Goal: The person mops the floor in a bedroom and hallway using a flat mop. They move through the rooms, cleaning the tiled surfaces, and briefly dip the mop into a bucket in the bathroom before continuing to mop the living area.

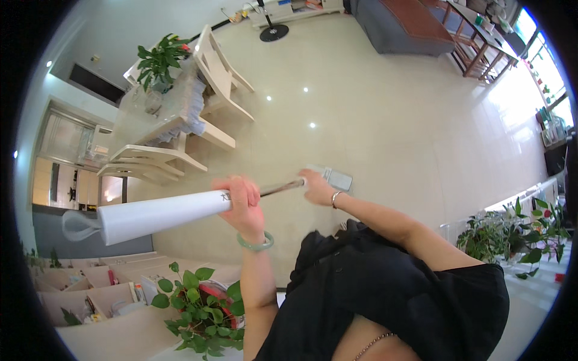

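A long floor cleaner with a white tube-shaped body [162,215] runs from the left toward the middle. A clear loop [81,226] sits at its upper left end, and a thin metal pole [282,188] comes out of the other end. My left hand [244,201], slightly blurred, is closed around the body where it meets the pole. Farther right, my right hand [317,188] grips the pole. Just beyond that hand, a pale grey flat head [338,179] lies on the tiled floor; my fingers partly hide where it joins.
To the left stand a dining table [129,123] and pale chairs [218,72]. Behind are a fan base [274,32] and a grey sofa [391,30]. Leafy plants grow at lower left [195,304] and right [506,231]. Open shelves [120,280] line the left.
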The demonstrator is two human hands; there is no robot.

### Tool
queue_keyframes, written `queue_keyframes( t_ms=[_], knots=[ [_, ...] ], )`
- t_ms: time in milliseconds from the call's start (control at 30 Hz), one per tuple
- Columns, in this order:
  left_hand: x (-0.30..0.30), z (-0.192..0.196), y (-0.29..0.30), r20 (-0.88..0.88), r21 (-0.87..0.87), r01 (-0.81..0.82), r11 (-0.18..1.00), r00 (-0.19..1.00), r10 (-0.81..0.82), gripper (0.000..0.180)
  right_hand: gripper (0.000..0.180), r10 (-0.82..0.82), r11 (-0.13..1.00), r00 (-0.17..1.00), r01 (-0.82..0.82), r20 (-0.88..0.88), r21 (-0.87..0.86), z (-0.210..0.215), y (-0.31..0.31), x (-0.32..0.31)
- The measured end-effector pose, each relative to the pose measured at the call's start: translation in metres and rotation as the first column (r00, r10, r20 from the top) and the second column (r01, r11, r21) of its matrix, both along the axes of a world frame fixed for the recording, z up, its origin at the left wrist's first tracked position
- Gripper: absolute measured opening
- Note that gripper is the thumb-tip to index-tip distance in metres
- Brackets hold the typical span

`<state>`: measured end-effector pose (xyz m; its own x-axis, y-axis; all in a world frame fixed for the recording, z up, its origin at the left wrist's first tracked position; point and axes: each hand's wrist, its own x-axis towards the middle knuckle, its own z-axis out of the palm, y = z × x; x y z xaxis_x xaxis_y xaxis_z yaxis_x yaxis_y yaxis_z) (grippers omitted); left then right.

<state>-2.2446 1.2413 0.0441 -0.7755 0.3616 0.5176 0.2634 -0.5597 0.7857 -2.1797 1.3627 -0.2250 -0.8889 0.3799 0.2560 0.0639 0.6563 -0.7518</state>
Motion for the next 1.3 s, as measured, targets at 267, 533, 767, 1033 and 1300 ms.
queue_keyframes(
  t_ms=[267, 533, 767, 1033, 1300],
  knots=[
    [-0.06, -0.001, 0.044, -0.113, 0.046, 0.227, 0.973, 0.969, -0.221, 0.021, 0.038, -0.298, -0.663, 0.879, 0.089, 0.371, -0.743, -0.078, 0.059, -0.073],
    [-0.185, 0.008, 0.088, -0.179, 0.043, 0.637, 0.769, 0.763, -0.622, 0.022, 0.02, -0.427, -0.854, 0.7, -0.105, 0.572, -0.509, -0.098, 0.134, -0.174],
    [-0.272, 0.017, 0.179, -0.167, 0.052, 0.726, 0.685, 0.683, -0.711, 0.033, 0.013, -0.59, -0.793, 0.592, -0.3, 0.548, -0.53, -0.041, 0.21, -0.238],
    [-0.371, -0.009, 0.244, -0.101, 0.083, 0.717, 0.692, 0.697, -0.71, 0.033, 0.016, -0.544, -0.827, 0.595, -0.26, 0.591, -0.499, -0.042, 0.285, -0.342],
    [-0.495, -0.008, 0.332, -0.016, 0.13, 0.489, 0.863, 0.871, -0.491, 0.032, 0.022, -0.358, -0.851, 0.73, 0.002, 0.582, -0.526, -0.045, 0.381, -0.499]
  ],
)
